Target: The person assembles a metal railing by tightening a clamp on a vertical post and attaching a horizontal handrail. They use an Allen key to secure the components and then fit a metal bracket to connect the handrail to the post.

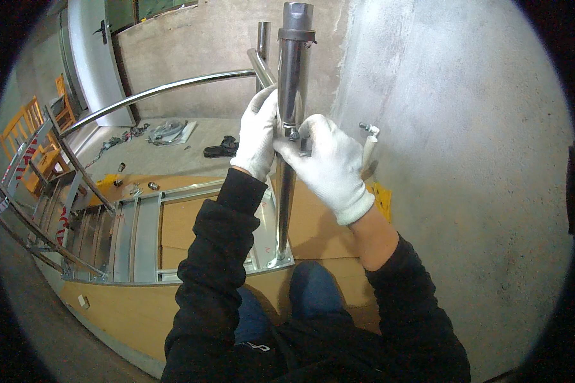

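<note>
Head view: gripping the polished metal post (286, 210), upright at the near right corner of the slatted metal frame (124, 242), with left gloved hand (255, 137), fingers partly hidden, while pinching a small dark fitting (294, 135) on it with right gloved hand (333, 166). Judging the post stiff, fairly heavy, probably slippery under knit fabric, best held mid-shaft, below the grey collar (297, 36). Noting mirror-bright round tubing, dull flat framing, smooth tan cardboard (140, 305) beneath.

Wore white knitted gloves (336, 169); below the gloves, had bunched black sleeves (218, 249); farther below the gloves, showed blue trousers (315, 293) and black cloth (329, 351) with a small pale loop (258, 346).
</note>
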The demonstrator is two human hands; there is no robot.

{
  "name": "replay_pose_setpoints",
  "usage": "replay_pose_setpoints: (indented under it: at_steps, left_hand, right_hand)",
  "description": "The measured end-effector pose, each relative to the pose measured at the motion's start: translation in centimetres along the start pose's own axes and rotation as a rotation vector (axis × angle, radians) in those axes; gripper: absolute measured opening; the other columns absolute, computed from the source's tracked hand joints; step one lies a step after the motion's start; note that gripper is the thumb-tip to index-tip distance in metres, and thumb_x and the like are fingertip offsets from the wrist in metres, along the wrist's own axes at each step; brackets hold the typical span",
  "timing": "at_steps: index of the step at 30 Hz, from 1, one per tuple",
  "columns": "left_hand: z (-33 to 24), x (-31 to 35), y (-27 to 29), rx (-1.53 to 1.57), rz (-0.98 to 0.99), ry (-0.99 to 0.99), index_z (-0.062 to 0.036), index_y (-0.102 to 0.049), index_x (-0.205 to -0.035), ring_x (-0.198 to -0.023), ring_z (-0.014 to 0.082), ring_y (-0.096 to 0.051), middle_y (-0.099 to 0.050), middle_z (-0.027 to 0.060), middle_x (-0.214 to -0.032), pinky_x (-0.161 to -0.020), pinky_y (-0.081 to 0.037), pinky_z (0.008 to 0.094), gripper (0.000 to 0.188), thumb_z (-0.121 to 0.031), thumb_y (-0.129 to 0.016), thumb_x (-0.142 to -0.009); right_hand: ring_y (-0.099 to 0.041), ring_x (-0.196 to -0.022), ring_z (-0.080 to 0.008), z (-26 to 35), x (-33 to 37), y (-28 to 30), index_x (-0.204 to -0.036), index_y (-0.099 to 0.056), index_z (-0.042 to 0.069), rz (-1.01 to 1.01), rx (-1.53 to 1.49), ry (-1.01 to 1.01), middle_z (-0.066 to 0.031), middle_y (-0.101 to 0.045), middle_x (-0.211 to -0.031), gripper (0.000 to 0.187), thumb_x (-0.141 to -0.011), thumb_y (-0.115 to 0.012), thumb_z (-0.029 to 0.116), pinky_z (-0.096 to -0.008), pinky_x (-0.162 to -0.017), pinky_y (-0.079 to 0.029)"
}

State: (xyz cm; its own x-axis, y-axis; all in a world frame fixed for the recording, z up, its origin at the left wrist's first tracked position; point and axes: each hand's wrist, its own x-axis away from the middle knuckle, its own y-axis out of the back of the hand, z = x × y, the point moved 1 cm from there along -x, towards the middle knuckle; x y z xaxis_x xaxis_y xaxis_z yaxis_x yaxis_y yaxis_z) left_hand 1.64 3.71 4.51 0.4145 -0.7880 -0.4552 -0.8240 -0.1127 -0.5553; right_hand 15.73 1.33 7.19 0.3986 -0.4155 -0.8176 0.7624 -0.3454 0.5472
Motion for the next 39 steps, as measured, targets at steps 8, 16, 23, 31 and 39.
replay_pose_setpoints:
  at_steps: [8, 16, 23, 31, 39]
  left_hand:
    - [0.4, -0.2, 0.0, 0.002, 0.008, -0.005, -0.0018, -0.045, -0.127, -0.084, 0.0086, -0.060, -0.059, 0.0046, -0.100, -0.071, -0.052, 0.0234, 0.048, -0.026, -0.064, -0.090]
    - [0.7, -0.5, 0.3, -0.006, -0.010, -0.021, -0.0027, -0.044, -0.127, -0.078, 0.0087, -0.061, -0.061, 0.0043, -0.095, -0.066, -0.052, 0.0224, 0.046, -0.024, -0.064, -0.091]
    - [0.8, -0.8, 0.8, -0.020, -0.027, -0.034, -0.0019, -0.043, -0.127, -0.078, 0.0097, -0.063, -0.061, 0.0051, -0.096, -0.066, -0.053, 0.0229, 0.045, -0.023, -0.062, -0.092]
    - [0.4, -0.2, -0.1, -0.014, -0.005, -0.011, -0.0006, -0.049, -0.125, -0.088, 0.0097, -0.059, -0.060, 0.0053, -0.102, -0.075, -0.050, 0.0233, 0.043, -0.025, -0.062, -0.092]
    - [0.4, -0.3, 0.3, -0.025, -0.004, -0.018, -0.0021, -0.044, -0.127, -0.081, 0.0087, -0.061, -0.061, 0.0042, -0.097, -0.069, -0.053, 0.0228, 0.046, -0.025, -0.062, -0.092]
  right_hand:
    - [-0.062, -0.061, -0.0301, -0.2, 0.1, -0.4, -0.078, -0.056, 0.005, -0.065, -0.032, 0.024, -0.0131, -0.060, -0.071, 0.022, -0.081, -0.069, 0.023, -0.0378, -0.055, -0.048]
    - [-0.062, -0.060, -0.0304, 0.0, 0.0, -0.5, -0.079, -0.056, 0.006, -0.025, 0.059, 0.038, -0.0124, -0.061, -0.073, 0.021, -0.078, -0.071, 0.021, -0.0373, -0.055, -0.048]
    - [-0.062, -0.061, -0.0300, -0.1, 0.2, -0.2, -0.079, -0.056, 0.006, 0.044, -0.024, -0.037, -0.0118, -0.061, -0.072, 0.020, -0.079, -0.069, 0.021, -0.0380, -0.056, -0.048]
    - [-0.063, -0.060, -0.0235, -0.5, 0.4, -0.6, -0.079, -0.057, 0.005, -0.074, -0.123, -0.003, -0.0113, -0.061, -0.069, 0.025, -0.080, -0.070, 0.027, -0.0358, -0.054, -0.048]
    - [-0.062, -0.058, -0.0256, -0.2, 0.0, -0.4, -0.080, -0.057, 0.006, -0.027, 0.025, 0.033, -0.0101, -0.061, -0.071, 0.021, -0.078, -0.071, 0.021, -0.0361, -0.053, -0.048]
